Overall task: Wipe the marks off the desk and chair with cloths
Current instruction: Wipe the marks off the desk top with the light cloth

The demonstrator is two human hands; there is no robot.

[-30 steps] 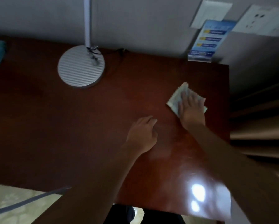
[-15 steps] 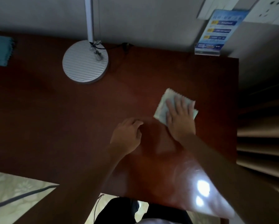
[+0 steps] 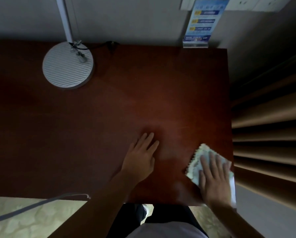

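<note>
The person is in the middle of wiping the desk (image 3: 109, 117), and the chair part of the task is not in view at all. The right hand (image 3: 214, 179) lies flat on a pale cloth (image 3: 197, 160) with its fingers straight and a little apart, and it presses the cloth down on the dark red wood at the near right corner — the right side of the cloth reaches the desk's right edge. The left hand (image 3: 140, 157) rests on the bare wood near the middle of the near side, well apart from the cloth; its fingers are straight, lightly spread, and hold nothing. The cloth is folded to a rough rectangle with a zigzag-cut border. Its long axis runs on a diagonal, from the near right up toward the far left, and one corner points away from the person toward the far side. I think the next move calls for a firm stroke back to the left or to the far side, with the palm kept flat so the cloth does not slide off the edge. A lamp base (image 3: 68, 65) stands at the far left and a leaflet stand (image 3: 197, 31) at the far right — both should be wiped around.
</note>
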